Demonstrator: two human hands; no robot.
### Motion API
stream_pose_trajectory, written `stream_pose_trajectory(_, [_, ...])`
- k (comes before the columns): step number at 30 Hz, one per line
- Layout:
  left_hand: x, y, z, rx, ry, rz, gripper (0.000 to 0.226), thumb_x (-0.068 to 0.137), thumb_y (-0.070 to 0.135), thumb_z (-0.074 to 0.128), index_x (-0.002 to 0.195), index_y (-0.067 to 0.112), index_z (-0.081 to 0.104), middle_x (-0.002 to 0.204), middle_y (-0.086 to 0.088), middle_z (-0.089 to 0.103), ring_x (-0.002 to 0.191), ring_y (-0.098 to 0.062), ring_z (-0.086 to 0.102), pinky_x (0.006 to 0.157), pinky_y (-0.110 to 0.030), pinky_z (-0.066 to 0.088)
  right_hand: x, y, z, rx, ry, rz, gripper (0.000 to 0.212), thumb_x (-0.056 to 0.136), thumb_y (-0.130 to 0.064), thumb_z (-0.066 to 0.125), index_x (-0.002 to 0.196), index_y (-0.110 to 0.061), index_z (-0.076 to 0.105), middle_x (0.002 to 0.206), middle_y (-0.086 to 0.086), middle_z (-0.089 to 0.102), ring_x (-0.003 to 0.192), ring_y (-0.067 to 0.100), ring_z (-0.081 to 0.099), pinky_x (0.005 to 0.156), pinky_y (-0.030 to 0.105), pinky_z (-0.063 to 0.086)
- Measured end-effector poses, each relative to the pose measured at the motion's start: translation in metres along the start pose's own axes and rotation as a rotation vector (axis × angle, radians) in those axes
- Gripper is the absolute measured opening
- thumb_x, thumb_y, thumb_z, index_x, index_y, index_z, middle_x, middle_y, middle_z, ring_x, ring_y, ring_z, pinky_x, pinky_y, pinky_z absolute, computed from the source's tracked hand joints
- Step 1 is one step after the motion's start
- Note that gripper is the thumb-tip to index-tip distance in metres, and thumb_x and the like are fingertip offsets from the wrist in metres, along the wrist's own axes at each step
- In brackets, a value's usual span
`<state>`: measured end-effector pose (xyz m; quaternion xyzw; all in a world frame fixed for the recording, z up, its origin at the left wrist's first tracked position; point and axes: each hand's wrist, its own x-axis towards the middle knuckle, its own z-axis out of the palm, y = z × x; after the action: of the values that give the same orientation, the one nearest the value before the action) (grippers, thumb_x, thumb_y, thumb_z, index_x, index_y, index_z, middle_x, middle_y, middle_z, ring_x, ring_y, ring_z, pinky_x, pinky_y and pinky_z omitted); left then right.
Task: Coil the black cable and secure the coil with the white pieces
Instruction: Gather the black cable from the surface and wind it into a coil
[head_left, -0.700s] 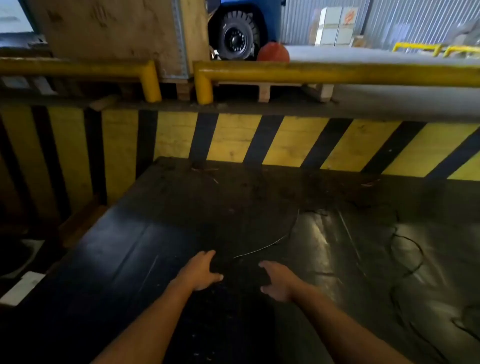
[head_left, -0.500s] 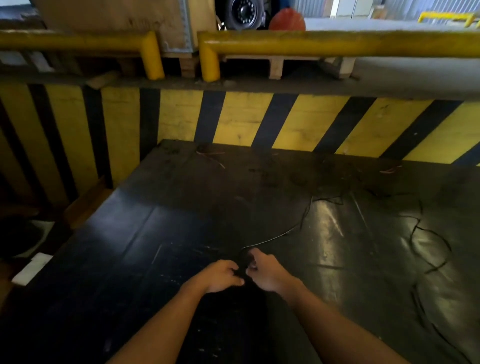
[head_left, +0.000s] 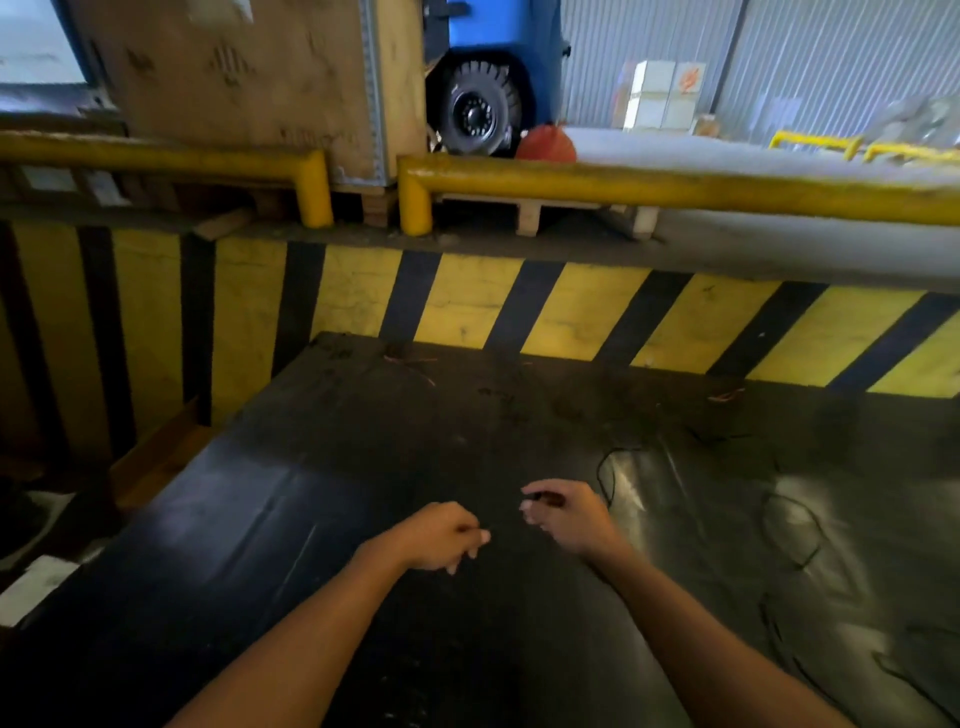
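A thin black cable (head_left: 604, 470) lies in loose bends over the right half of a black tabletop (head_left: 322, 519), and more of it curls further right (head_left: 795, 525). My right hand (head_left: 569, 517) is curled shut on the cable, which rises from the fingers in a small loop. My left hand (head_left: 441, 535) is a short gap to the left, fingers pinched together as if on the cable's end. The stretch between my hands is lost against the dark top. I see no white pieces on the table.
A yellow-and-black striped wall (head_left: 467, 306) closes off the table's far side, with yellow guard rails (head_left: 675, 187) above it. A wooden crate (head_left: 234, 78) and a blue vehicle's wheel (head_left: 475, 111) stand behind. White scraps (head_left: 39, 584) lie below the table's left edge.
My hands met at the cable's near end, closed on it and have drawn apart, the right one moving up and right. The cable's straight run now bends into a loop. My head tilted up.
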<state>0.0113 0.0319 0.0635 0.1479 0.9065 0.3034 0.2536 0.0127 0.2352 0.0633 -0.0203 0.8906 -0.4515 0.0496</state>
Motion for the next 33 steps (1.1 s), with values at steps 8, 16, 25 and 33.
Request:
stream_pose_trajectory(8, [-0.082,0.15,-0.087,-0.108,0.064,0.266,0.033,0.093,0.04,0.049,0.068,0.021,0.059,0.055,0.008,0.055,0.049,-0.006,0.055,0.058,-0.026,0.052,-0.054,-0.078,-0.131,-0.348,0.216,-0.294,0.017,0.087,-0.019,0.058,0.103,-0.021,0.064,0.086,-0.011,0.062,0.079,0.001,0.058,0.071,0.016,0.045])
stream_pose_trajectory(16, [-0.13,0.271,-0.076,-0.607,-0.123,0.42,0.045,0.087,0.044,0.055,0.049,0.022,0.045,0.041,0.005,0.04,0.035,-0.011,0.036,0.044,-0.022,0.044,-0.094,-0.099,-0.2,-0.345,0.284,-0.411,0.016,0.093,-0.024,0.048,0.08,-0.029,0.056,0.071,-0.009,0.057,0.069,0.003,0.056,0.062,0.02,0.04])
stream_pose_trajectory(25, [-0.098,0.322,-0.053,-1.147,0.291,0.676,0.027,0.092,0.034,0.05,0.11,0.022,0.067,0.132,0.003,0.06,0.129,-0.022,0.043,0.105,-0.065,0.021,-0.119,-0.03,-0.188,-0.448,-0.058,-0.344,0.016,0.092,-0.03,0.049,0.09,-0.018,0.059,0.089,0.001,0.055,0.079,0.008,0.051,0.073,0.025,0.044])
stream_pose_trajectory(33, [-0.069,0.293,-0.082,-0.001,0.485,0.397,0.043,0.099,0.045,0.027,0.141,0.038,0.033,0.154,-0.001,0.029,0.138,-0.021,0.026,0.1,-0.032,0.024,-0.129,-0.029,-0.28,-0.483,-0.049,-0.362,0.016,0.095,-0.028,0.043,0.102,-0.022,0.056,0.099,-0.002,0.06,0.09,0.008,0.057,0.08,0.027,0.048])
